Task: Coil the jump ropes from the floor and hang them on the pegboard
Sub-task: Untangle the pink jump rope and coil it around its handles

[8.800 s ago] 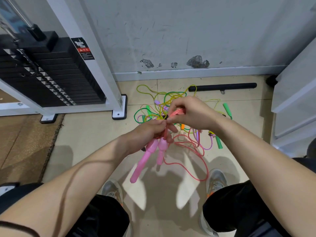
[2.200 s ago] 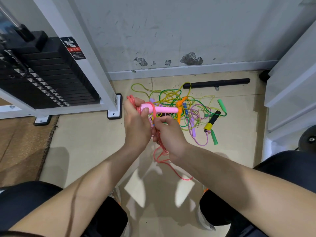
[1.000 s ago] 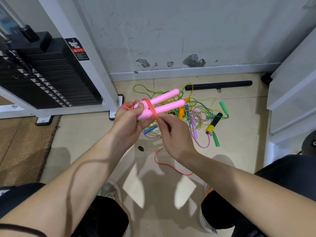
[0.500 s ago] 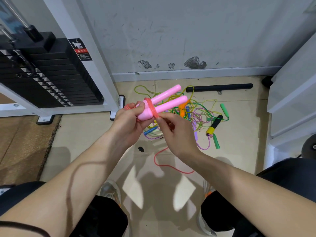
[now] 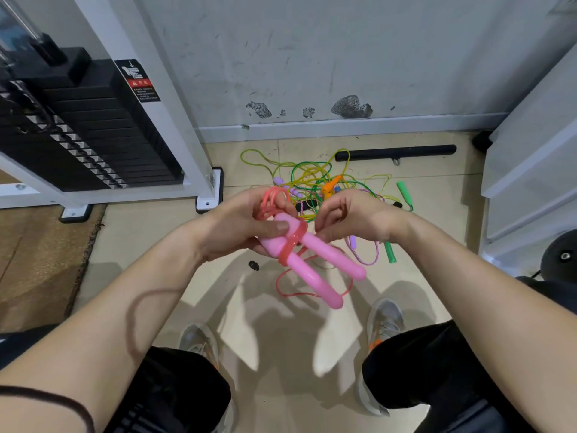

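Over the floor (image 5: 140,232), the left grip (image 5: 249,229) clasps both pink handles (image 5: 315,270) at their upper ends, shafts slanting down-right; just right, the right grip (image 5: 349,217), fingers curled, seems to pinch the red cord (image 5: 291,250).

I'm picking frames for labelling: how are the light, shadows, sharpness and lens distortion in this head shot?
Head view: even light, no glare; overlapping soft shadows on the floor; the wide lens slants the white machine frame and stretches the forearms; the pink handles in the left hand look slightly soft.
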